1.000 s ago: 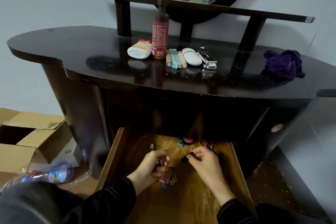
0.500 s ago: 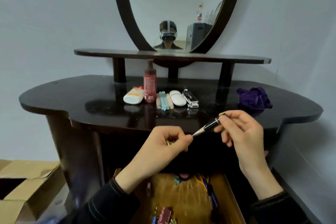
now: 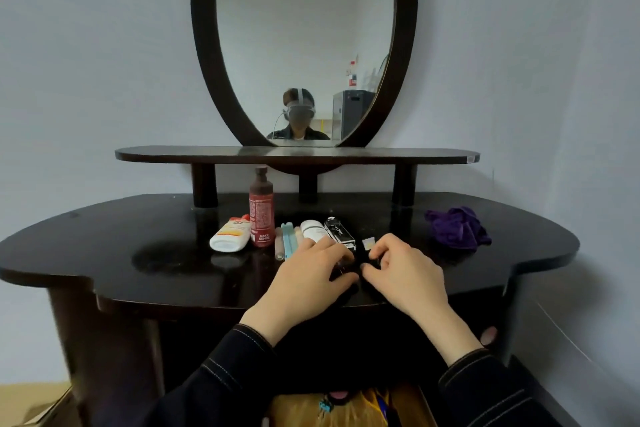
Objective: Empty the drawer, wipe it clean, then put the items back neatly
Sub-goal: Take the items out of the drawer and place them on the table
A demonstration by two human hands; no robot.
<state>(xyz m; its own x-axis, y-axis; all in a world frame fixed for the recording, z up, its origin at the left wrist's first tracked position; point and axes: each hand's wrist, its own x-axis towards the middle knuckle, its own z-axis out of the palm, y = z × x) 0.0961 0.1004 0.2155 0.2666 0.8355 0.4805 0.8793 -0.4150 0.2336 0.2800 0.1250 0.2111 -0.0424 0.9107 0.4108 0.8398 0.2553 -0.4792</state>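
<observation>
Both hands are down on the dark dresser top [image 3: 104, 253], just right of a row of taken-out items. My left hand [image 3: 308, 274] curls its thumb and fingers round small dark binder clips [image 3: 341, 264]. My right hand [image 3: 405, 274] sits beside it with fingers curled, fingertips close to the left thumb; anything it holds is lost against the dark wood. A small gold clip [image 3: 369, 243] lies just beyond the right fingers. The open drawer [image 3: 408, 406] shows at the bottom edge, with a blue clip [image 3: 325, 405] and other small things inside.
The row holds a white tube [image 3: 231, 236], a red bottle [image 3: 261, 215], pastel sticks [image 3: 287, 244], a white oval case [image 3: 311, 229] and a black-and-silver case [image 3: 339, 232]. A purple cloth [image 3: 457, 227] lies at the right. A cardboard box [image 3: 41, 406] stands on the floor, left.
Both hands rose out of the drawer, the left with clips and the right with a black pencil, and have now come down onto the dresser top. The view tilted up.
</observation>
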